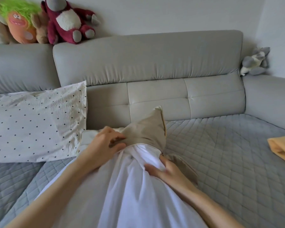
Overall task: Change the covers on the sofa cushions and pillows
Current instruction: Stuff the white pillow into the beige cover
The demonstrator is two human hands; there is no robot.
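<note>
Left hand: fingers curled over the bunched edge of the beige cushion cover, pinching it where it meets the white insert.
Right hand: fingers and thumb closed round a gathered fold of the white cushion insert, just below the cover's mouth.
Cushion insert: lies between and under both forearms, its far end tucked inside the cover beyond the hands.
Cover, look: matte beige cloth, creased and slack, one corner standing up past the hands, a darker line like a zip along its right edge.
Insert, look: plain white, smooth, drawn into radiating folds at the right hand's hold.
Handling, as I judge it: both are soft and light; the cloth will bunch, so hold the cover at its open rim and the insert by a full handful.
Left of the left hand: a white dotted pillow against the sofa back.
Far right of the right hand: folded yellow cloth on the grey quilted seat cover.
</note>
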